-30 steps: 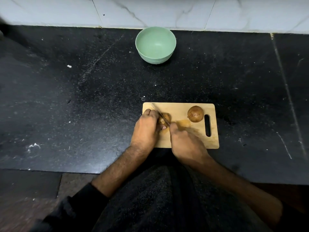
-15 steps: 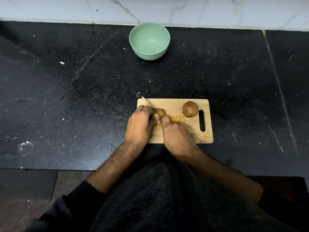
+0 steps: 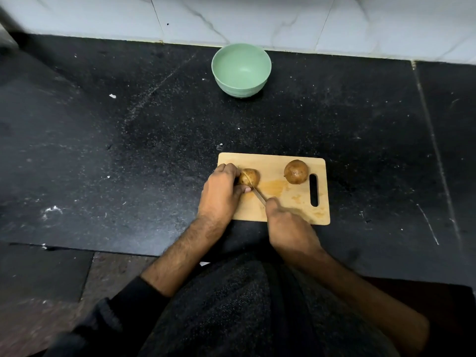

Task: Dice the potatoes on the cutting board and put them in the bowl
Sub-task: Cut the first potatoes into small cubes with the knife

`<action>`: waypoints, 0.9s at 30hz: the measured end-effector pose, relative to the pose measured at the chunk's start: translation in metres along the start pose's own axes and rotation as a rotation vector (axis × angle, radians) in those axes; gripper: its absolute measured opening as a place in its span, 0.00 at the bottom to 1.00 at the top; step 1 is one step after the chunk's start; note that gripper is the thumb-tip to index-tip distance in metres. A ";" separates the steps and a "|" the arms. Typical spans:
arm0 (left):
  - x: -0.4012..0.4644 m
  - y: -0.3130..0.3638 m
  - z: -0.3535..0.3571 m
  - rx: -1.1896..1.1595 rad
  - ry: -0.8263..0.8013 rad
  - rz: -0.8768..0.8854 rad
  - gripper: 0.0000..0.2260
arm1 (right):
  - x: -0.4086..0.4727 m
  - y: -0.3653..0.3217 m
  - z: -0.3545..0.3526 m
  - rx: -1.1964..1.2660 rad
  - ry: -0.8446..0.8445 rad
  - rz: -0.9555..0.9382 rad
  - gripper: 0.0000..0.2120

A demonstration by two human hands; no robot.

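Left hand (image 3: 220,193) pins potato (image 3: 249,176) at board (image 3: 283,210) left end; right hand (image 3: 288,225) grips knife (image 3: 255,190), blade across potato. Curl fingertips back, press straight down. Bowl (image 3: 241,69) well apart, empty.

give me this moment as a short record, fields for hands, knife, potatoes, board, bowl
left hand: steadies the potato being cut
right hand: grips the knife
knife: blade set into that potato
second potato: whole, beside the board's handle slot
cutting board: on the black counter, stained
bowl: green, empty, by the wall
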State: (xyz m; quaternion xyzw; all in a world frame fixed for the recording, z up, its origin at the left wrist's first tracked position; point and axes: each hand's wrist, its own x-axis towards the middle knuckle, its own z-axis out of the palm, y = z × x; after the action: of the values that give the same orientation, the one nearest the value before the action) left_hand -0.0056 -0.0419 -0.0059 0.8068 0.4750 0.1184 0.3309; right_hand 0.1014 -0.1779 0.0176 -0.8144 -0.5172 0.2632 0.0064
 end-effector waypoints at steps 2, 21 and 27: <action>-0.001 -0.002 0.000 -0.013 0.000 0.010 0.16 | -0.010 0.007 -0.001 0.018 -0.057 0.007 0.12; -0.017 -0.015 -0.001 -0.273 0.067 0.052 0.23 | -0.003 0.014 -0.038 0.054 0.248 -0.090 0.06; -0.016 -0.017 0.003 -0.297 0.032 0.112 0.23 | 0.033 0.000 -0.028 0.070 0.328 -0.130 0.10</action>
State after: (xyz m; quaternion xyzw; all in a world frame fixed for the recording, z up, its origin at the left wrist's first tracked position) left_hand -0.0241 -0.0508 -0.0171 0.7721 0.4120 0.2184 0.4317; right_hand 0.1245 -0.1428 0.0282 -0.8106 -0.5511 0.1439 0.1359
